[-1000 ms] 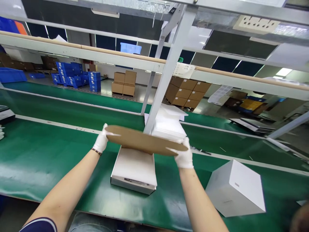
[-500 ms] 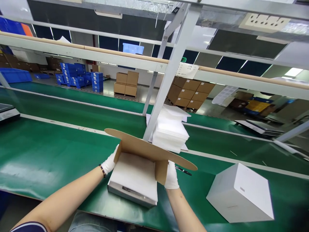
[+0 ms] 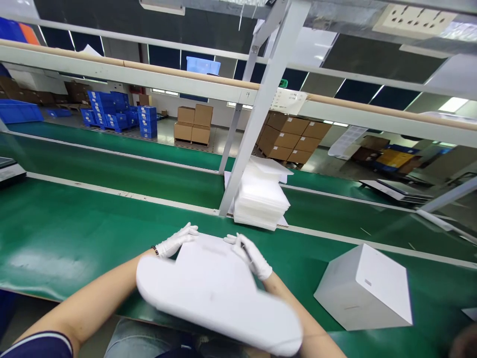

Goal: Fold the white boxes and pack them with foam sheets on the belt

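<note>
A flat white box (image 3: 208,278) lies on the green belt (image 3: 74,228) right in front of me. Its lid is folded over, and a wide white flap with rounded ends (image 3: 223,313) sticks out toward me, blurred. My left hand (image 3: 175,241), in a white glove, rests at the box's far left corner with fingers stretched out. My right hand (image 3: 250,254), also gloved, lies flat on the far right of the lid, fingers spread. Neither hand grips anything.
A white cube-shaped box (image 3: 365,288) stands on the belt to the right. A stack of white foam sheets (image 3: 261,199) sits behind, beside a slanted metal frame post (image 3: 257,119). A dark device (image 3: 9,169) is at the left edge. Cardboard cartons and blue crates stand far back.
The lid, held up with its brown inside showing, has swung down over the box toward me. Both hands moved from the flap's ends to the lid's top and flattened.
</note>
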{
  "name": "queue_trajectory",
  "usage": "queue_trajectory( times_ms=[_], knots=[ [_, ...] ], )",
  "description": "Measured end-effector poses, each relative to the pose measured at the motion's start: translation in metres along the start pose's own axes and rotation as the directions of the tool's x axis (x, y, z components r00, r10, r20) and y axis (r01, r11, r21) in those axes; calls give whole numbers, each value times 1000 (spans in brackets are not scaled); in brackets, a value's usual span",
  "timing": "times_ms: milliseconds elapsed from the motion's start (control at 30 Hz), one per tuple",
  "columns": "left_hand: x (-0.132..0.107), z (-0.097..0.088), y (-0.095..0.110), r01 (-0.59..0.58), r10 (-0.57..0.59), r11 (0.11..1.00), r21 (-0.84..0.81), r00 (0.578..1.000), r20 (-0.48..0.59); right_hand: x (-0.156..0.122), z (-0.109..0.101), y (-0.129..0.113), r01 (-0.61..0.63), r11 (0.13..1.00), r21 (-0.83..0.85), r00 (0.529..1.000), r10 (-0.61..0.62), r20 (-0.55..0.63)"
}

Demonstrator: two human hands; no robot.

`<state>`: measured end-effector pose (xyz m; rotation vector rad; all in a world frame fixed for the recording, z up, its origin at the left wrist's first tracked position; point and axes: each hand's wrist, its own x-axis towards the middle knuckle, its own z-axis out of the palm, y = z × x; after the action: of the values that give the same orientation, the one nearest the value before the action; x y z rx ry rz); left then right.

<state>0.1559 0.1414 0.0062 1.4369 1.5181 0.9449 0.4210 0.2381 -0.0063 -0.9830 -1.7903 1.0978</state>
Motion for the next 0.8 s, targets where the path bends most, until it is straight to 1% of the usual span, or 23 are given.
queue_trajectory(
  times_ms=[67,100,167,200,233,267,300,367,433,467,533,567,600,633,667,700,733,767,800],
  knots=[
    [-6,-14,17,-19,-2,982,190,994,111,-6,-10,-15,29,996,-83,989,-17,144],
    [-11,-18,27,-52,-2,945,324,986,165,-12,-16,-24,45,992,-121,980,-20,200],
    [-31,-19,47,-180,32,804,567,965,260,-35,-30,-41,82,973,-215,957,-17,290],
    [-44,-15,53,-250,68,728,638,953,297,-51,-34,-46,95,962,-256,949,-10,316],
    [-58,-8,56,-309,111,678,667,940,323,-68,-35,-49,123,943,-308,932,-3,363],
    [-71,0,55,-347,140,647,679,929,341,-87,-33,-48,163,922,-350,916,-10,401],
    [-84,9,52,-365,158,632,684,924,348,-104,-28,-43,209,898,-386,910,-34,414],
    [-99,26,39,-361,161,622,695,927,338,-127,-13,-28,349,825,-445,888,-139,438],
    [-100,35,26,-338,165,609,717,939,302,-133,1,-11,441,757,-483,869,-225,441],
    [-97,37,22,-326,170,599,731,944,282,-130,4,-5,459,742,-490,865,-245,439],
    [-89,36,21,-306,174,577,757,952,252,-120,5,3,446,762,-469,866,-237,440],
    [-88,35,22,-292,175,572,767,957,233,-117,2,5,415,792,-448,880,-225,417],
    [-89,35,23,-261,170,575,775,965,200,-117,-2,7,359,832,-424,910,-211,356],
    [-93,35,22,-202,151,595,778,979,138,-121,-5,8,275,878,-392,950,-187,249],
    [-101,36,19,-109,114,639,761,992,47,-129,-6,11,167,925,-342,985,-141,101],
    [-110,39,14,7,47,708,706,997,-58,-139,-6,15,45,964,-262,996,-63,-59],
    [-121,43,7,130,-54,790,599,988,-144,-152,-3,20,-70,986,-153,980,38,-197],
    [-131,47,-1,237,-169,862,448,968,-186,-164,3,25,-156,987,-37,951,140,-277],
    [-139,53,-10,309,-267,909,278,947,-178,-176,10,31,-207,977,44,932,211,-294]
  ],
)
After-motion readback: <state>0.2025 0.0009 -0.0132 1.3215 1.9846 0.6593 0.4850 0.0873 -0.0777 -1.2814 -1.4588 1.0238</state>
